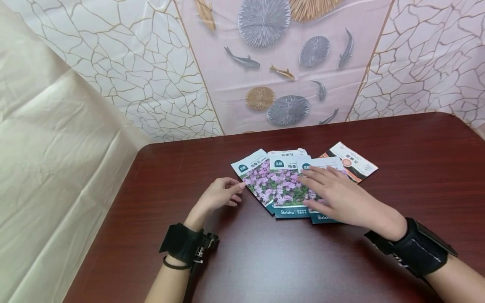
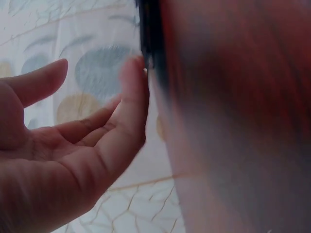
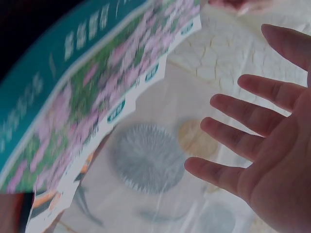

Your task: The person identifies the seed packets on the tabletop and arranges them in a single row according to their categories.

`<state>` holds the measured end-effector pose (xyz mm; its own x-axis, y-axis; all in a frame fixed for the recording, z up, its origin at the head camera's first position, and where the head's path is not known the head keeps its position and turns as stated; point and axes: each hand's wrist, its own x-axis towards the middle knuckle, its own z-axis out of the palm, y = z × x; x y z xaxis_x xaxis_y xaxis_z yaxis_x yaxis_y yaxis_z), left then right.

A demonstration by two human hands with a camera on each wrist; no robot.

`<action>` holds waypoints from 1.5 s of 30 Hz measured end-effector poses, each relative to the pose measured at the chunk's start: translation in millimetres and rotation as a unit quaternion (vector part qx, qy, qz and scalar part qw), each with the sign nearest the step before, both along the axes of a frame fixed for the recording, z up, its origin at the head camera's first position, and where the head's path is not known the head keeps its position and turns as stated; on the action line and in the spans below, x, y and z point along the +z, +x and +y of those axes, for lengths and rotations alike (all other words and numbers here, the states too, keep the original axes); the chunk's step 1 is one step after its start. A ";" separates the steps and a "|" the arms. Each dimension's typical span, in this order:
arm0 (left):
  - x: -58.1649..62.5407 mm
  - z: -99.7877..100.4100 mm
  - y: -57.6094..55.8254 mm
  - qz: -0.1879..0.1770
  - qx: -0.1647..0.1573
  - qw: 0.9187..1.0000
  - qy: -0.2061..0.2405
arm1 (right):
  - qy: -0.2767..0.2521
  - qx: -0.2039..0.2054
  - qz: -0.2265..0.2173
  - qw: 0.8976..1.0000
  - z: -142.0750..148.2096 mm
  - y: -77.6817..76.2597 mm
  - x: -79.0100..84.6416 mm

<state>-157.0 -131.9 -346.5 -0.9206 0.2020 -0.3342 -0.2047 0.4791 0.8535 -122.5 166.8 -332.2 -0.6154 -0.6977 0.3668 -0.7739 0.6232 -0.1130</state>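
Observation:
Several seed packets with pink-purple flowers lie overlapping on the dark table: a slanted left packet (image 1: 253, 171), a middle packet (image 1: 285, 189) and a right packet (image 1: 322, 161). Over the right packet, my right hand (image 1: 339, 197) is spread and covers part of it. In the right wrist view, the straight fingers (image 3: 238, 141) stand apart from the flower packets (image 3: 97, 92) and hold nothing. Beside the left packet's edge is my left hand (image 1: 217, 194), fingers loosely bent. Nothing lies between its thumb and fingers (image 2: 121, 126) in the left wrist view.
An orange-and-black patterned packet (image 1: 360, 166) lies askew at the right, partly under the flower packets. Another white-topped packet (image 1: 299, 151) peeks out behind the middle one. A patterned curtain (image 1: 242, 101) hangs behind the table (image 1: 170, 168); a cream cloth (image 1: 68, 168) hangs at the left.

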 end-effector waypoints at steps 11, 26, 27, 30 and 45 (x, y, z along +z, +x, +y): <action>-11.7 17.4 -14.0 -0.119 -0.014 0.988 0.097 | 0.073 0.036 -0.065 0.995 -23.1 8.6 -14.5; -15.0 32.9 -17.8 -0.136 0.050 0.973 0.179 | 0.090 0.064 -0.122 0.986 -23.9 7.6 -23.6; -15.4 34.2 -17.8 -0.135 0.057 0.972 0.183 | 0.091 0.065 -0.123 0.986 -23.9 7.6 -23.9; -16.4 37.1 -17.6 -0.132 0.077 0.970 0.188 | 0.093 0.066 -0.126 0.985 -24.2 7.6 -24.7; -6.3 17.5 -8.1 -0.024 0.104 0.981 0.162 | 0.090 0.070 -0.137 0.984 -23.2 7.4 -27.7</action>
